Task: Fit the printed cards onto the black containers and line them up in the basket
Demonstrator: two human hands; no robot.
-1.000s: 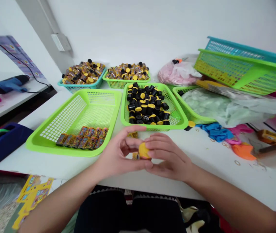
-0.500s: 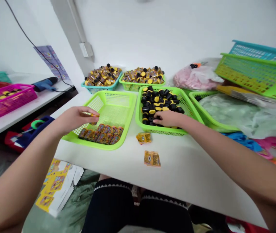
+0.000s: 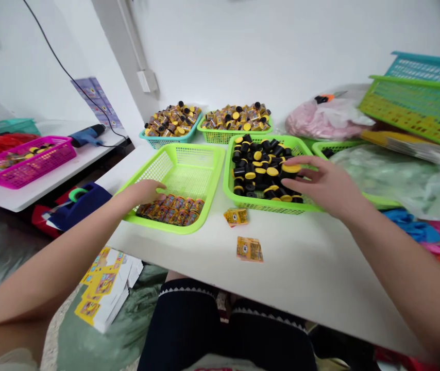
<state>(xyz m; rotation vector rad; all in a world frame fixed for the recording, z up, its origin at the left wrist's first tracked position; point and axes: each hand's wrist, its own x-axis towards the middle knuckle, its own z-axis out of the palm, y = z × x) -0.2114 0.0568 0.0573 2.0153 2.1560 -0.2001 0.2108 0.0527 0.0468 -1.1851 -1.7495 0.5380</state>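
Observation:
My left hand [image 3: 145,191] reaches into the light green basket [image 3: 189,154]. Its fingers curl down over the left end of a row of labelled canisters [image 3: 179,208], and what they hold is hidden. My right hand [image 3: 322,184] hovers over the front right of a second green basket [image 3: 266,208] full of black canisters with yellow caps [image 3: 253,162]. Its thumb and fingers pinch one black canister with a yellow cap [image 3: 290,170]. Two small yellow labels [image 3: 236,216] [image 3: 250,249] lie on the white table [image 3: 301,268] in front of the baskets.
Behind stand a teal basket [image 3: 166,139] and a green basket [image 3: 223,136] heaped with labelled canisters. Bags [image 3: 312,121] and stacked baskets [image 3: 417,103] crowd the right. A side table at the left holds a magenta basket [image 3: 22,170] and a blue heat gun [image 3: 86,135]. Sticker sheets [image 3: 104,281] lie on the floor.
My hands have parted from the middle. The left one carried a labelled canister into the left basket and lowered to the row. The right one picked a black canister from the middle basket.

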